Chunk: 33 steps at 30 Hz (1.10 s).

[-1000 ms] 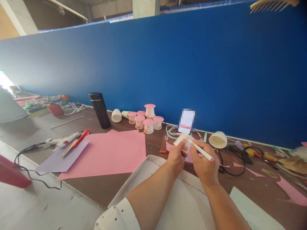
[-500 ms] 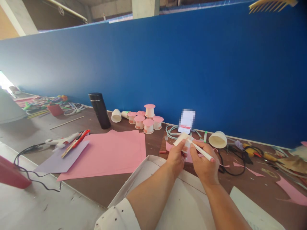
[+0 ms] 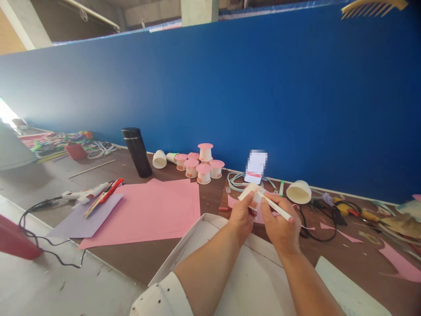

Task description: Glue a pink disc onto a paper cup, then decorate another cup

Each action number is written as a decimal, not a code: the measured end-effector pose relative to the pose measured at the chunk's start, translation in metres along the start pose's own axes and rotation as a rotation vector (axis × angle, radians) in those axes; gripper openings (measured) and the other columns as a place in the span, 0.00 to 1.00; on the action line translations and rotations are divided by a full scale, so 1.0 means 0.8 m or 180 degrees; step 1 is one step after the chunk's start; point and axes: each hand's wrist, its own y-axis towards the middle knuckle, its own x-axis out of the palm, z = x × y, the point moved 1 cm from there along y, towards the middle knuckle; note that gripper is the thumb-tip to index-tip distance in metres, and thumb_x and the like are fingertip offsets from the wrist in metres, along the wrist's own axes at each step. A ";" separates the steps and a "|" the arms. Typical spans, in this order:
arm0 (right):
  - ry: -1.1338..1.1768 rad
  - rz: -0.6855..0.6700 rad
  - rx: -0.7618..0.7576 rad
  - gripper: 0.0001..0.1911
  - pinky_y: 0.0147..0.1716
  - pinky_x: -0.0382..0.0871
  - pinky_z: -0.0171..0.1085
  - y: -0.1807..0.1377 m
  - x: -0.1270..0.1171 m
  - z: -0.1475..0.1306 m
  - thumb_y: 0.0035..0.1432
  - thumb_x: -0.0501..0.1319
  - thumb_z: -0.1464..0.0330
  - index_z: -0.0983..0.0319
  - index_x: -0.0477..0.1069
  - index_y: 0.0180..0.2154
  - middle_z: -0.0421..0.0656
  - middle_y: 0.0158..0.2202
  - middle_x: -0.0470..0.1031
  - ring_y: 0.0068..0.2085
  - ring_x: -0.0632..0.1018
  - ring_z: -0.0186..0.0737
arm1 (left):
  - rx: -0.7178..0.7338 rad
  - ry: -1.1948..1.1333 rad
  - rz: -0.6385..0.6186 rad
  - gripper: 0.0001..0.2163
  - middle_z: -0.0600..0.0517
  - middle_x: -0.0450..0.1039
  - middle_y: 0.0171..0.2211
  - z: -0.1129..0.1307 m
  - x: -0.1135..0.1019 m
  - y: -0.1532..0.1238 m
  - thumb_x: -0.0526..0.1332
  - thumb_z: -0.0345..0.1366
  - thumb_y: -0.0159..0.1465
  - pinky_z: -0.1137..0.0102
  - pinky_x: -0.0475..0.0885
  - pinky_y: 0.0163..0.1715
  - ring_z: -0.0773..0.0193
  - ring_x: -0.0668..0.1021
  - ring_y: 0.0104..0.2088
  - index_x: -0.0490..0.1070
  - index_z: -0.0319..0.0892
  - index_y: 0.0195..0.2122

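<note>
My left hand [image 3: 241, 216] grips a small white paper cup [image 3: 249, 193] held on its side above the brown table. My right hand [image 3: 279, 224] is closed round a white marker with a pink end [image 3: 276, 210], its tip touching the cup. Both hands hover over a pink paper scrap [image 3: 232, 201] and the far edge of a white cardboard box lid [image 3: 197, 235].
Large pink sheets [image 3: 148, 210] and a lilac sheet [image 3: 83, 217] lie to the left with a glue gun [image 3: 83, 193] and a red cutter [image 3: 108, 189]. A black flask [image 3: 136, 151], several pink-topped cups [image 3: 202, 164], an overturned white cup [image 3: 298, 192], cables and tools [image 3: 345, 210] line the blue wall.
</note>
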 end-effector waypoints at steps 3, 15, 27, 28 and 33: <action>0.0008 0.0014 -0.0003 0.09 0.42 0.70 0.39 0.000 0.000 0.000 0.57 0.59 0.65 0.61 0.74 0.37 0.44 0.37 0.78 0.41 0.77 0.42 | -0.0014 -0.0018 -0.0001 0.19 0.54 0.67 0.24 0.000 0.000 -0.001 0.71 0.42 0.46 0.74 0.55 0.22 0.74 0.65 0.21 0.72 0.37 0.35; -0.0004 0.0002 0.0018 0.08 0.41 0.70 0.38 0.000 0.000 -0.001 0.56 0.60 0.65 0.61 0.74 0.36 0.44 0.37 0.78 0.41 0.77 0.41 | -0.0031 -0.0060 0.0034 0.19 0.54 0.68 0.25 0.002 0.000 -0.001 0.71 0.42 0.46 0.74 0.54 0.22 0.74 0.65 0.22 0.72 0.37 0.35; -0.0028 0.0008 0.0044 0.08 0.39 0.69 0.38 -0.001 0.001 0.001 0.56 0.60 0.65 0.61 0.74 0.36 0.44 0.37 0.78 0.40 0.77 0.42 | -0.0044 -0.0114 0.0108 0.19 0.54 0.68 0.25 0.004 0.001 -0.003 0.72 0.42 0.45 0.74 0.54 0.21 0.74 0.65 0.22 0.72 0.37 0.34; -0.0029 0.0015 0.0018 0.08 0.39 0.69 0.38 -0.001 0.001 0.001 0.56 0.60 0.65 0.61 0.74 0.36 0.45 0.37 0.78 0.40 0.77 0.41 | -0.0048 -0.0109 0.0096 0.19 0.54 0.68 0.25 0.003 0.001 -0.003 0.72 0.42 0.45 0.74 0.54 0.21 0.74 0.65 0.22 0.72 0.37 0.34; -0.0046 0.0017 -0.0013 0.07 0.39 0.69 0.36 -0.001 0.000 0.001 0.56 0.60 0.66 0.61 0.74 0.36 0.43 0.37 0.78 0.40 0.77 0.40 | -0.0031 -0.0099 0.0032 0.18 0.54 0.66 0.24 0.001 -0.001 -0.001 0.71 0.42 0.46 0.74 0.53 0.21 0.75 0.63 0.21 0.72 0.36 0.34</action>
